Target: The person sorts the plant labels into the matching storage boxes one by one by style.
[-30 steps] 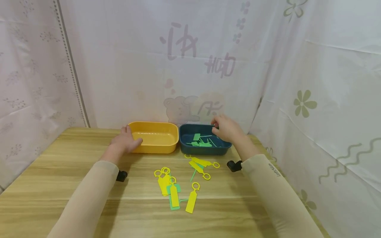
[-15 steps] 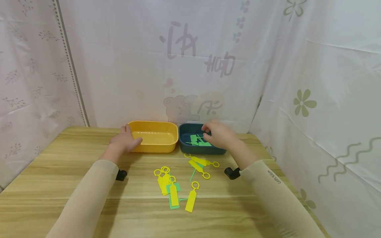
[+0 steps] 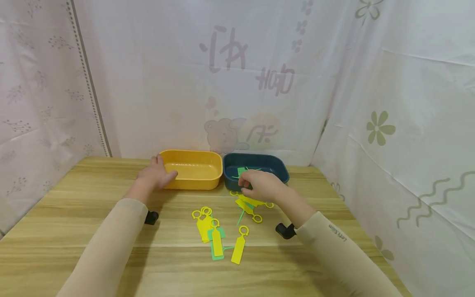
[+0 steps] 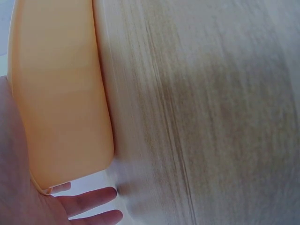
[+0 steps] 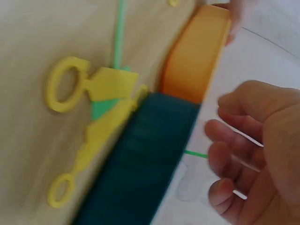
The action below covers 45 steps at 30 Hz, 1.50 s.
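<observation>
My left hand (image 3: 153, 175) lies against the left end of the yellow bin (image 3: 193, 185), thumb over the rim and the other fingers straight along its end in the left wrist view. My right hand (image 3: 261, 185) hovers over the front rim of the dark blue bin (image 3: 276, 163), fingers loosely curled with nothing between them. Green tags (image 3: 241, 171) lie inside the blue bin, partly hidden behind that hand. Just in front of it, yellow tags with ring ends (image 3: 245, 207) overlap a green tag (image 5: 118, 37) on the table.
Nearer me on the wooden table (image 3: 167, 264) is a second cluster of yellow tags (image 3: 217, 244) over green tags (image 3: 218, 259). One yellow tag (image 3: 238, 249) lies to its right. A printed curtain (image 3: 167, 82) hangs behind the bins.
My right hand has moved left and toward me, from the blue bin's right side to its front rim. The left hand and both bins have stayed put.
</observation>
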{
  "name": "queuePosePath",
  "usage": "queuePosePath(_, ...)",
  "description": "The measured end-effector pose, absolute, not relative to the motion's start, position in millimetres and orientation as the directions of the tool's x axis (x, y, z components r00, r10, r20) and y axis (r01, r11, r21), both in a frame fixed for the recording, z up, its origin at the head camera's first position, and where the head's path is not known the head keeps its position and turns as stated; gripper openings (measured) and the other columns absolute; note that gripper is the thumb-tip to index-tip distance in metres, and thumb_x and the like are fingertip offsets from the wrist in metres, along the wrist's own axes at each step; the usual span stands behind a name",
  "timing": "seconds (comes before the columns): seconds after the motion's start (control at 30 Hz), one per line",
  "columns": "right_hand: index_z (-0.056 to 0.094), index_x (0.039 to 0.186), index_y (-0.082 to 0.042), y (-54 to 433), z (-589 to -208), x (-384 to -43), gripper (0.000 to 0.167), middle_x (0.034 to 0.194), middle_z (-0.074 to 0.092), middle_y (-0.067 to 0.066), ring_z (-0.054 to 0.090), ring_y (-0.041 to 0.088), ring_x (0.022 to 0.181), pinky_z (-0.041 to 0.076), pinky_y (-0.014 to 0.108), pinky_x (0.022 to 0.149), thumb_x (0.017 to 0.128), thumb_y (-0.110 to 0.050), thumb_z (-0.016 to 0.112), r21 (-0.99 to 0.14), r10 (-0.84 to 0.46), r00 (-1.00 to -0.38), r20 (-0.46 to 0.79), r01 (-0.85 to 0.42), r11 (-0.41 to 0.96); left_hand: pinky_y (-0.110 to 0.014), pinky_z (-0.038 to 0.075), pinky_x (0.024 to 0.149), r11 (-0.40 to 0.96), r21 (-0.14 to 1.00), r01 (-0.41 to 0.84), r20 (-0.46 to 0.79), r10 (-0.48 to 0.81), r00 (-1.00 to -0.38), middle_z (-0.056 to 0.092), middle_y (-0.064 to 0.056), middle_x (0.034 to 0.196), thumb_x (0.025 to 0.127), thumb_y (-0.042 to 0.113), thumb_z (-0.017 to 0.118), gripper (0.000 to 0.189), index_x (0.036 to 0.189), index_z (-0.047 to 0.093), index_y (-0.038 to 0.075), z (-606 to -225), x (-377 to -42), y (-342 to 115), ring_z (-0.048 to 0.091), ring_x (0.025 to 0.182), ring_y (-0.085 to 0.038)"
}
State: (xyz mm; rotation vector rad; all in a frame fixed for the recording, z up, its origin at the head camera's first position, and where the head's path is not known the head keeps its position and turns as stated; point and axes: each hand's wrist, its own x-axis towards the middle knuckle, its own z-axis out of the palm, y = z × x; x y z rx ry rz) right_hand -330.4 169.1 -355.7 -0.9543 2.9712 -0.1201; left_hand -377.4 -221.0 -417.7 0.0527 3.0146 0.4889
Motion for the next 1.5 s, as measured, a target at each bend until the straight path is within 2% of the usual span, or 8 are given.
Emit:
queuePosePath(0.23, 0.076, 0.122, -0.019, 171, -388, -332, 0.029, 0.093, 0.069, -0.008, 0.062, 0.013, 0.084, 0.055, 0.036, 0.080, 0.097, -0.034, 0.081, -0.076, -0.522, -0.831, -0.193, -0.517, 0.852, -0.074, 0.051, 0.105, 0.950, 0.311, 0.023, -0.087, 0.052, -0.995, -0.002, -0.042, 0.177, 0.108, 0.060, 0.035, 0.107, 0.167, -0.011, -0.016, -419, -380, -222, 0.062, 0.127, -0.065)
queuePosePath(0.33, 0.076, 0.122, -0.019, 172, -397, -332, 0.033, 0.087, 0.067, -0.008, 0.061, 0.012, 0.081, 0.054, 0.035, 0.078, 0.095, -0.036, 0.084, -0.076, -0.509, -0.828, -0.235, -0.506, 0.859, -0.074, 0.051, 0.103, 0.951, 0.308, 0.026, -0.086, 0.055, -0.995, -0.001, -0.042, 0.176, 0.108, 0.061, 0.035, 0.108, 0.167, -0.011, -0.016, -420, -382, -222, 0.062, 0.126, -0.065)
queuePosePath(0.77, 0.073, 0.121, -0.020, 185, -407, -329, 0.031, 0.092, 0.069, -0.008, 0.061, 0.013, 0.085, 0.055, 0.038, 0.078, 0.092, -0.028, 0.083, -0.033, -0.476, -0.864, -0.165, -0.478, 0.878, -0.079, 0.045, 0.110, 0.947, 0.320, 0.014, -0.073, 0.040, -0.997, 0.002, -0.041, 0.177, 0.107, 0.060, 0.037, 0.107, 0.168, -0.007, -0.016, -414, -375, -219, 0.054, 0.134, -0.069)
queuePosePath(0.97, 0.076, 0.119, -0.017, 207, -406, -331, 0.026, 0.101, 0.074, -0.004, 0.059, 0.015, 0.081, 0.052, 0.034, 0.073, 0.093, -0.015, 0.075, -0.015, -0.452, -0.886, -0.103, -0.453, 0.891, -0.080, 0.045, 0.110, 0.947, 0.321, 0.006, -0.076, 0.032, -0.997, 0.001, -0.040, 0.178, 0.106, 0.060, 0.036, 0.107, 0.168, -0.009, -0.015, -416, -376, -220, 0.056, 0.132, -0.068)
queuePosePath(1.07, 0.076, 0.118, -0.015, 218, -401, -331, 0.025, 0.101, 0.075, -0.002, 0.059, 0.015, 0.080, 0.052, 0.034, 0.072, 0.092, -0.013, 0.075, -0.031, -0.426, -0.895, -0.131, -0.426, 0.904, -0.080, 0.044, 0.110, 0.948, 0.319, 0.008, -0.076, 0.034, -0.997, 0.000, -0.040, 0.178, 0.106, 0.060, 0.036, 0.107, 0.168, -0.009, -0.015, -415, -376, -219, 0.058, 0.131, -0.067)
queuePosePath(1.27, 0.074, 0.123, -0.014, 227, -395, -328, 0.032, 0.106, 0.070, -0.001, 0.063, 0.015, 0.085, 0.056, 0.039, 0.078, 0.093, -0.019, 0.080, -0.019, -0.414, -0.892, -0.184, -0.418, 0.908, -0.081, 0.044, 0.110, 0.948, 0.318, 0.012, -0.074, 0.037, -0.997, 0.001, -0.041, 0.178, 0.107, 0.059, 0.037, 0.106, 0.168, -0.007, -0.016, -414, -373, -219, 0.059, 0.130, -0.067)
queuePosePath(1.4, 0.074, 0.128, -0.016, 219, -398, -325, 0.038, 0.116, 0.068, 0.001, 0.065, 0.016, 0.099, 0.059, 0.043, 0.092, 0.090, -0.022, 0.082, -0.094, -0.506, -0.847, -0.163, -0.497, 0.862, -0.079, 0.046, 0.108, 0.949, 0.314, 0.014, -0.066, 0.037, -0.997, 0.001, -0.041, 0.178, 0.107, 0.060, 0.036, 0.107, 0.168, -0.007, -0.016, -415, -374, -220, 0.058, 0.131, -0.067)
queuePosePath(1.5, 0.075, 0.130, -0.016, 209, -399, -321, 0.042, 0.117, 0.068, 0.001, 0.065, 0.018, 0.101, 0.058, 0.045, 0.097, 0.089, -0.021, 0.082, -0.129, -0.560, -0.811, -0.171, -0.545, 0.828, -0.077, 0.048, 0.107, 0.950, 0.312, 0.015, -0.061, 0.036, -0.997, 0.001, -0.040, 0.178, 0.107, 0.060, 0.036, 0.107, 0.168, -0.008, -0.016, -417, -376, -220, 0.058, 0.131, -0.067)
